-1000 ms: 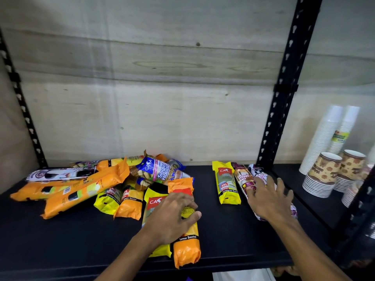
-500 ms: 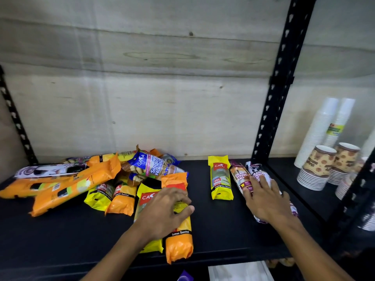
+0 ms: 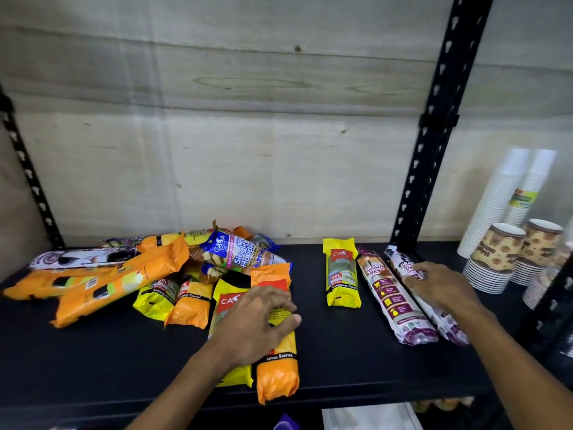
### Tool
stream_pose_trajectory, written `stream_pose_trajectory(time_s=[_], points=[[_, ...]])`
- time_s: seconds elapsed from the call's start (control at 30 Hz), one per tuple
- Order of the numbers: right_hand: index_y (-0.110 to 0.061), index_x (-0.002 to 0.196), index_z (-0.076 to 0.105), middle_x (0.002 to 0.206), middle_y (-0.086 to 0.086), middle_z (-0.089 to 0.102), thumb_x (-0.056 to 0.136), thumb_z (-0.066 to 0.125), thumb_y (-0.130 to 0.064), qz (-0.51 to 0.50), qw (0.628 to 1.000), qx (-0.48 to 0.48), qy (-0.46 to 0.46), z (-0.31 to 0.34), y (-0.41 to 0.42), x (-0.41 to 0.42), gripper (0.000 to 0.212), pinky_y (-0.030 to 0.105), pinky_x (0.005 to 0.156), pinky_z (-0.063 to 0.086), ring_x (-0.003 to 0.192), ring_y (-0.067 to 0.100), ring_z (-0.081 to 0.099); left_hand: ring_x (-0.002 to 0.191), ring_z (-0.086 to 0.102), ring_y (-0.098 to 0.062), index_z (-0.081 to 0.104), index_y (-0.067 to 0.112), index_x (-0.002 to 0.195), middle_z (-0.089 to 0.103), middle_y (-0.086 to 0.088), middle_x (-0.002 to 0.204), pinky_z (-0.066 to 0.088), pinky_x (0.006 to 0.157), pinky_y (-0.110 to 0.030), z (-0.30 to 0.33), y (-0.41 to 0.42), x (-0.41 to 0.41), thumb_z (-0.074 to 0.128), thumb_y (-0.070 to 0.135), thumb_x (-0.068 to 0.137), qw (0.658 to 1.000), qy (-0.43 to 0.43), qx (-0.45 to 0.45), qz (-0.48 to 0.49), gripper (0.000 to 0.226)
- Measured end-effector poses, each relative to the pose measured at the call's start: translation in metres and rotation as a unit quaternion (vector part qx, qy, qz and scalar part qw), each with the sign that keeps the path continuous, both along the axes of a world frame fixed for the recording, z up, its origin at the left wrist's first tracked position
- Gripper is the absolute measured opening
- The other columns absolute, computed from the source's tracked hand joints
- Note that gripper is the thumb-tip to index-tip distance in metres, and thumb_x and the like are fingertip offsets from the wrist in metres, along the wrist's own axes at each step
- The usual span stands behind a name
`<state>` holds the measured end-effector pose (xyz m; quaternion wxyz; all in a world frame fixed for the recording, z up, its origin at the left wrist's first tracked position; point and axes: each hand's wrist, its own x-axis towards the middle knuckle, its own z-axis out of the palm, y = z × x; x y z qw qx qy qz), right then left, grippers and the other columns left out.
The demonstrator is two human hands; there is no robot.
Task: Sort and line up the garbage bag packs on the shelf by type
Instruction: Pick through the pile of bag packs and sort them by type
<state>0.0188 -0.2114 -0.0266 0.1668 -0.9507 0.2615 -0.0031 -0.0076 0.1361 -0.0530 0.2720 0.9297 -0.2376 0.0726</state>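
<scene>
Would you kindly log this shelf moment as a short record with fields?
Surface: black shelf
Left hand: grips the orange lemon-scented pack beside a yellow pack
Right hand: rests on the outer drawstring pack
Lined up: lemongrass pack, inner drawstring pack
Unsorted: mixed pile, back left
Neighbouring bay: paper cup stacks

At lower centre of the frame, an orange lemon-scented pack (image 3: pixel 277 364) and a yellow pack (image 3: pixel 224 308) beside it are gripped together by the left hand (image 3: pixel 259 318), on the black shelf (image 3: pixel 93 361). At right, a purple-and-white drawstring pack (image 3: pixel 434 308) is covered by the right hand (image 3: pixel 440 285), fingers spread. A jumbled pile of packs (image 3: pixel 148 274) is seen at left, paper cups (image 3: pixel 502 249) at far right.
</scene>
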Motion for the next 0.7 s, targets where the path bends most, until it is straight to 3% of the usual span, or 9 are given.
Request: stream_pose_trajectory(time_s=[0.17, 0.37, 0.47, 0.57, 0.7], points=[[-0.026, 0.141, 0.048, 0.131, 0.004, 0.062, 0.09, 0.06, -0.044, 0.028, 0.999, -0.031, 0.0, 0.014, 0.003, -0.005, 0.055, 0.036, 0.086, 0.051, 0.103, 0.025, 0.064, 0.132, 0.037, 0.003, 0.065, 0.036, 0.118, 0.05, 0.023, 0.139, 0.025, 0.108, -0.023, -0.001, 0.0, 0.0, 0.052, 0.058, 0.091, 1.0, 0.0, -0.006, 0.003, 0.037], [-0.009, 0.128, 0.061, 0.104, 0.01, 0.065, 0.1, 0.053, -0.025, 0.04, 0.986, 0.138, -0.08, 0.017, -0.01, -0.004, 0.033, 0.043, 0.09, 0.052, 0.092, 0.027, 0.064, 0.132, 0.038, 0.002, 0.065, 0.036, 0.117, 0.051, 0.023, 0.138, 0.026, 0.107, -0.024, 0.0, 0.0, 0.001, 0.052, 0.058, 0.09, 1.0, -0.003, -0.005, 0.004, 0.036], [-0.013, 0.134, 0.055, 0.099, 0.007, 0.069, 0.101, 0.049, -0.024, 0.019, 0.97, 0.228, -0.079, 0.01, -0.013, -0.003, 0.035, 0.047, 0.085, 0.056, 0.085, 0.029, 0.07, 0.132, 0.038, 0.002, 0.065, 0.037, 0.116, 0.051, 0.023, 0.137, 0.025, 0.107, -0.023, -0.002, 0.0, 0.001, 0.053, 0.058, 0.09, 1.0, -0.002, -0.006, 0.002, 0.036], [-0.017, 0.135, 0.052, 0.1, 0.012, 0.07, 0.103, 0.041, -0.022, 0.007, 0.971, 0.223, -0.085, 0.007, -0.014, 0.001, 0.035, 0.04, 0.071, 0.057, 0.082, 0.032, 0.071, 0.131, 0.04, 0.002, 0.066, 0.037, 0.115, 0.052, 0.023, 0.137, 0.022, 0.107, -0.021, -0.003, 0.001, 0.003, 0.053, 0.058, 0.09, 1.0, -0.005, -0.009, 0.001, 0.035], [-0.014, 0.11, 0.062, 0.089, 0.013, 0.074, 0.102, 0.041, -0.038, 0.002, 0.975, 0.212, -0.07, 0.004, -0.008, 0.001, 0.032, 0.049, 0.086, 0.056, 0.08, 0.033, 0.072, 0.131, 0.04, 0.003, 0.066, 0.037, 0.115, 0.052, 0.024, 0.137, 0.024, 0.108, -0.023, -0.005, 0.001, 0.004, 0.052, 0.059, 0.09, 1.0, -0.006, -0.006, 0.002, 0.036]])
